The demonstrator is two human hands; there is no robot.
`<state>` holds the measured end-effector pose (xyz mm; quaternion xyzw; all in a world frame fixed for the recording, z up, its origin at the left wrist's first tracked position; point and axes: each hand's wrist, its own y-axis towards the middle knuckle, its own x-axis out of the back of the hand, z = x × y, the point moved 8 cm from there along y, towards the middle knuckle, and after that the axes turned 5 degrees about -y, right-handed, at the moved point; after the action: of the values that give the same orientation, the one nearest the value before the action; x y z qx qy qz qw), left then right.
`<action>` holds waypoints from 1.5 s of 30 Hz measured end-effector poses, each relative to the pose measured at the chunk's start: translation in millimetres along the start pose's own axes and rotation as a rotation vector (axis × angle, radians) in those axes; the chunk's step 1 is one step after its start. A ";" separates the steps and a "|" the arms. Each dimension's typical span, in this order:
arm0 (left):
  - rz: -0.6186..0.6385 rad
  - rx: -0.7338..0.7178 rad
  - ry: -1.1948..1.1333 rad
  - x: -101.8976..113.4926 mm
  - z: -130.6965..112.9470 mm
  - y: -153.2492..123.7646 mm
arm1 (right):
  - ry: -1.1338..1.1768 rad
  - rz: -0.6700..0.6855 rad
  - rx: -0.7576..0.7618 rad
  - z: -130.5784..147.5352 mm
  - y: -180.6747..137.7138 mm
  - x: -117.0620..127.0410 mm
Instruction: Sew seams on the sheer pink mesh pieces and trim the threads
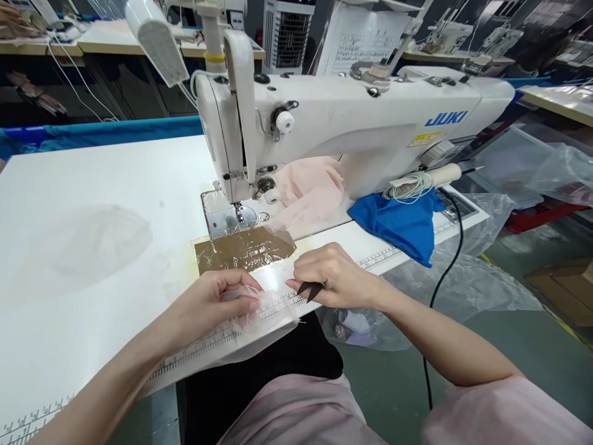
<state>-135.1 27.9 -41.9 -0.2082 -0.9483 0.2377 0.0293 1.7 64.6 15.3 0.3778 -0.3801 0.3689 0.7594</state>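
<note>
Between the thumb and fingers of my left hand (227, 300) is a bunched piece of sheer white fabric (273, 309), its edge drooping over the table's front ruler. My right hand (331, 275) is closed around small thread snips (309, 290), whose dark blades point left toward the fabric. The blades and the fabric edge are a short way apart. Just beyond both hands sits the sewing machine's needle and presser foot (239, 213) above a metal plate. A brown taped patch (245, 248) covers the table in front of it. Pale pink sheer fabric (310, 191) lies under the machine arm.
A white sewing machine (347, 117) spans the table (92, 179). To the right lie a blue cloth (398, 222), a screwdriver-like tool with a pale handle (445, 175) wound with cord, and a hanging black cable (451, 259). Clear plastic sheeting (482, 284) hangs beyond the table edge.
</note>
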 end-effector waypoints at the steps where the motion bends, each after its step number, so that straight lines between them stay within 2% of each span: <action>1: 0.007 0.000 -0.006 -0.3 -0.3 0.2 | 0.002 0.001 -0.001 -0.2 0.0 0.2; 4: 0.027 0.006 -0.007 -0.1 0.2 -1.1 | 0.027 0.009 -0.015 -6.2 -5.1 7.1; 7: -0.006 0.013 0.006 5.6 1.2 -5.0 | 0.073 -0.116 -0.100 -25.0 -21.3 37.3; 9: -0.048 0.004 0.012 10.0 -0.4 -7.1 | 0.056 -0.321 -0.280 -45.1 -38.7 67.4; 11: -0.064 -0.016 0.017 9.9 -4.0 -7.4 | 0.122 -0.363 -0.430 -55.7 -50.0 75.1; 13: -0.063 -0.031 0.028 6.3 -6.8 -6.1 | 0.212 -0.255 -0.504 -51.8 -48.0 57.8; 15: -0.094 -0.047 0.033 4.7 -7.9 -4.6 | 0.331 -0.143 -0.531 -38.8 -37.8 28.6; 18: -0.139 -0.071 0.012 5.0 -6.6 -3.8 | 0.459 -0.037 -0.462 -14.5 -14.3 -10.9; 21: -0.112 -0.086 0.002 3.9 -5.1 -4.2 | 0.504 -0.006 -0.418 -5.4 0.3 -29.8; 25: -0.089 -0.088 0.004 2.8 -5.5 -4.4 | 0.560 -0.034 -0.453 -12.1 1.7 -32.2; 31: -0.083 -0.048 -0.034 -0.2 -2.8 -3.9 | 0.561 -0.040 -0.424 -9.3 3.6 -31.3; 40: -0.033 -0.021 -0.026 1.0 -5.7 -7.2 | 0.533 -0.234 -0.470 -10.8 -0.9 -21.6; 42: -0.038 -0.027 -0.030 1.5 -5.3 -6.8 | 0.564 -0.231 -0.494 -14.1 -1.3 -22.8; 45: -0.053 -0.031 0.000 2.4 -2.1 -5.4 | 0.645 -0.154 -0.503 -15.9 1.2 -28.8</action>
<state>-139.0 25.4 -37.6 -0.1835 -0.9570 0.2223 0.0326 -7.2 70.9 -15.7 0.0727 -0.1717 0.3058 0.9336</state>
